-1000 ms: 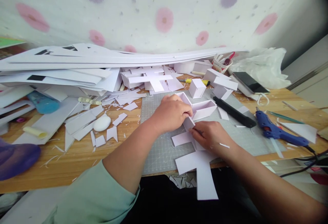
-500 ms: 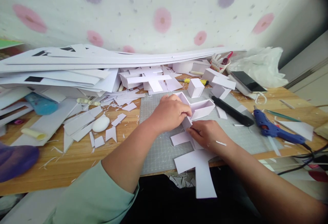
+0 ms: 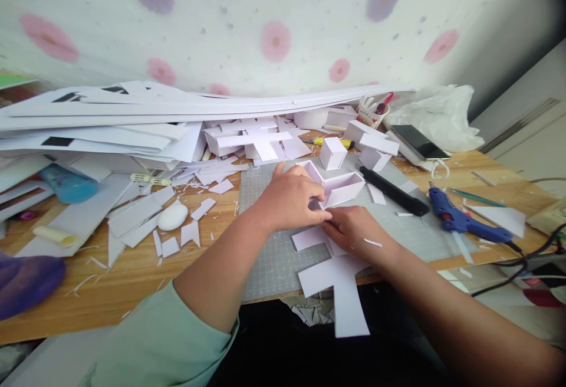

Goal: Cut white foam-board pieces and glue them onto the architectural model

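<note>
My left hand (image 3: 294,198) is curled over the near end of white board pieces at the middle of the cutting mat (image 3: 269,251). Its thumb reaches to my right index finger, and the part it grips is mostly hidden. My right hand (image 3: 354,228) is closed on a white cut-out board piece (image 3: 338,278) with several arms, one hanging past the table's front edge. Just beyond the fingers lies an open white box form (image 3: 342,188) with upright walls. A thin white scrap (image 3: 372,242) sticks to my right wrist.
A small white box (image 3: 332,154) stands behind the hands. To the right lie a black bar-shaped tool (image 3: 393,191), a blue glue gun (image 3: 464,216) and a phone (image 3: 419,141). A yellow cutter (image 3: 327,141) is at the back. White scraps and stacked boards (image 3: 132,107) fill the left.
My left thumb has spread from the fingers and shifted down toward my right index finger, covering the upright flap that showed between the hands. My right hand keeps its hold.
</note>
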